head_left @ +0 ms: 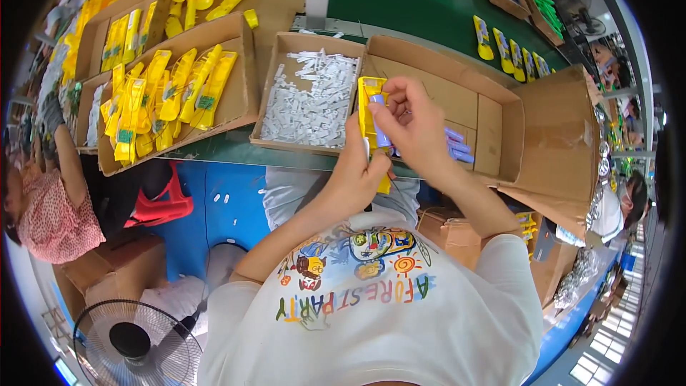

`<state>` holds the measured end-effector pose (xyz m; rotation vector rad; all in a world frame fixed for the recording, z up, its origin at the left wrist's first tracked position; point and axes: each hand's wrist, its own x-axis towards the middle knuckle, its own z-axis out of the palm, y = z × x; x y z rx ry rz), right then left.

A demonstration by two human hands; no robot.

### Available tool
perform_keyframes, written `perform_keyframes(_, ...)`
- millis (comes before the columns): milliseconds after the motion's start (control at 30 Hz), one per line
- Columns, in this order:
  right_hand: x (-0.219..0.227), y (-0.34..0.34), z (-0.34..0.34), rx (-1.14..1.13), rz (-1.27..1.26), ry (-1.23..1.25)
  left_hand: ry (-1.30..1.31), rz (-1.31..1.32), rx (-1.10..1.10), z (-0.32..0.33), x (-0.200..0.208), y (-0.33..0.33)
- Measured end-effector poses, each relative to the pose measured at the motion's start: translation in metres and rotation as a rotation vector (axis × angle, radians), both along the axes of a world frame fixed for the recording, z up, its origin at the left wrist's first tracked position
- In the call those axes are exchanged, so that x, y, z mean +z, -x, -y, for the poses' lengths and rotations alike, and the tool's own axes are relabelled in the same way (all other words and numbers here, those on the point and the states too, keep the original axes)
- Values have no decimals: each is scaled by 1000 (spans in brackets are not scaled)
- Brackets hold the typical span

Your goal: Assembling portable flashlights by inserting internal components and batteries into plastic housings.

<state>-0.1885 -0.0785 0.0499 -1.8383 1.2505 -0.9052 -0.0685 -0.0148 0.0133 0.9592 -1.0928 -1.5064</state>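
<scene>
My left hand (355,170) is closed around a long yellow plastic housing (366,104), held upright in front of my chest at the table edge. My right hand (418,125) has its fingers curled at the housing's open side, pinching a purple cylindrical battery (381,123) against it. The fingers partly cover the battery, so how deep it sits in the housing cannot be told. More purple batteries (459,149) lie in the cardboard box (493,118) just right of my right hand.
A shallow carton of small white strips (307,104) stands left of my hands. Farther left, a cardboard box (246,78) holds yellow housings (171,93). Several finished-looking yellow pieces (483,39) stand in a row on the green conveyor (400,0). A fan (132,343) is behind at left.
</scene>
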Motion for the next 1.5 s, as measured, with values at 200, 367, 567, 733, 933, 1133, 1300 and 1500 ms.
perform_keyframes(200, -31, -41, 30, 173, -207, 662, 174, 206, 269, 9, -2, -21)
perform_keyframes(367, -49, -86, 119, 506, -303, 190, -66, -204, 532, 3, -5, -80)
perform_keyframes(567, -66, -97, 139, 733, -802, 451, -62, -328, 599, -6, -6, -86)
perform_keyframes(733, -40, -84, 124, 625, -422, 243, -117, -345, 579, -9, -12, -76)
perform_keyframes(933, -7, -86, 101, 531, 172, -439, -227, -318, 416, -11, -15, -75)
perform_keyframes(1133, -1, -82, 90, 468, -2, -161, -132, -267, 353, -6, -19, -71)
perform_keyframes(1300, -7, -80, 75, 362, 18, -56, -72, -149, 371, -1, -23, -70)
perform_keyframes(1500, -5, -85, 58, 252, -37, 110, -67, -94, 326, 1, -24, -63)
